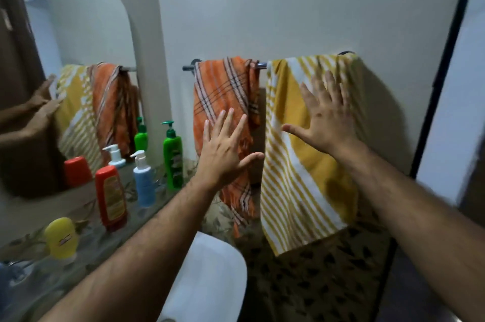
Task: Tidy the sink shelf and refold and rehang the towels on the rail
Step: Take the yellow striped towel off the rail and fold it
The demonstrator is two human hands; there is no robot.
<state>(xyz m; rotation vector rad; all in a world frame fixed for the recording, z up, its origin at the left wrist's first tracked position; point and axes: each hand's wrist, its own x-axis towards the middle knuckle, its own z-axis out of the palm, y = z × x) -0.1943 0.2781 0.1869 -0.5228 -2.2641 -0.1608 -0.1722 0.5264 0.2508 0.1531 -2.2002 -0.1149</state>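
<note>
Bathroom rail (261, 65) carries both towels: we spread our left hand (223, 149) flat on the orange towel (223, 90), right hand (325, 122) on the yellow towel (296, 172), neither gripping; shelf (86, 240) bottles stand lined up, little seemingly remaining.

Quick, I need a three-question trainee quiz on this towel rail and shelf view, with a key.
1. True or false: both towels hang on the rail.
2. Which towel is under the left hand? A) orange towel B) yellow towel
3. Fill in: the bottle on the shelf nearest the rail is ____ in colour.

Key:
1. True.
2. A; the right hand is spread flat over the yellow one.
3. Green: the green bottle.
</note>
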